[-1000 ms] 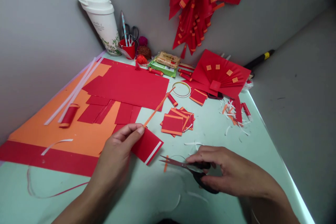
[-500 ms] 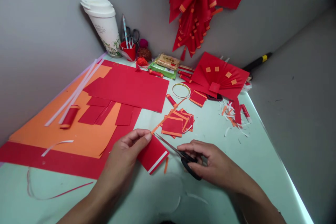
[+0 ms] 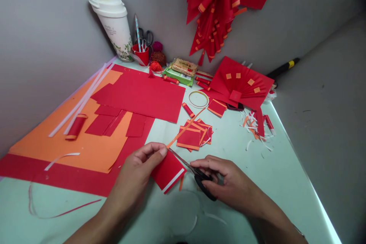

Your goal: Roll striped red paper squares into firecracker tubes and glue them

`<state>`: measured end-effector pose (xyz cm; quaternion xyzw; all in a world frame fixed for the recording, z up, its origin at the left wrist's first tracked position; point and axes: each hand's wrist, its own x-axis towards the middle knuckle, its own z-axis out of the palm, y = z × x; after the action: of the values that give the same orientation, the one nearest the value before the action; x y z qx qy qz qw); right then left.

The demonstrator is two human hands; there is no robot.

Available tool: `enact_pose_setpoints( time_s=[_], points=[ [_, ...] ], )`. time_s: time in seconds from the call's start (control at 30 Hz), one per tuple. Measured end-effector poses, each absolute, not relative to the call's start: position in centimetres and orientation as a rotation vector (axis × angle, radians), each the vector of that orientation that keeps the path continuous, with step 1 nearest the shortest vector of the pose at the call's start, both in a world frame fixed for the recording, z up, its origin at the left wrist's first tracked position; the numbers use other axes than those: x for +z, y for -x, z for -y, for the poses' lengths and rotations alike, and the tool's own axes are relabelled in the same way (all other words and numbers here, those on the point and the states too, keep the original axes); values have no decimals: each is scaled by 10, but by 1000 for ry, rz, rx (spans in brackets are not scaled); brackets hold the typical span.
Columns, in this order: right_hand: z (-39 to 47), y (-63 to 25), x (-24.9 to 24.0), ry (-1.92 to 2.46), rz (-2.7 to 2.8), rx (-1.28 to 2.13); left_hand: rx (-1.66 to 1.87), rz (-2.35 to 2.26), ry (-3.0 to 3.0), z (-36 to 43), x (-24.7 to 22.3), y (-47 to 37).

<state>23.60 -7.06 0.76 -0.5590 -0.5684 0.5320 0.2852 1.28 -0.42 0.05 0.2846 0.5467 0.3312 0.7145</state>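
A broad orange sheet (image 3: 57, 129) is partly covered by a wide red sheet (image 3: 140, 95). The right hand (image 3: 228, 179) is closed around the handles of the scissors (image 3: 201, 179), whose blades are pointed toward the fingertips of the left hand (image 3: 140, 164). By that hand, a red card (image 3: 166, 169) is pinched at its upper corner, the rest of it being left exposed below and to the right of the thumb. Beyond the thumb, a small pile of squares (image 3: 188, 137) is seen already trimmed with orange bands, while the held card seems only partly finished. The lower end of a narrow orange strip (image 3: 181, 132) is gripped there too, its long tail not yet cut off; whether it is touched by the blades cannot be told. Along the opposite edge, a short white strip (image 3: 173, 181) is borne by the card
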Motion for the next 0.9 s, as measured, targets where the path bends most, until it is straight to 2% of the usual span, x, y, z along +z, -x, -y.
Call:
enact_pose_setpoints(
  time_s=[0.53, 0.9],
  points=[
    [67, -233, 7, 1447, 1411, 1521, 701, -1178, -655, 6, -7, -10],
    [70, -231, 2, 1429, 1490, 1455, 685, -1136, -692, 7, -9, -9]
  ],
)
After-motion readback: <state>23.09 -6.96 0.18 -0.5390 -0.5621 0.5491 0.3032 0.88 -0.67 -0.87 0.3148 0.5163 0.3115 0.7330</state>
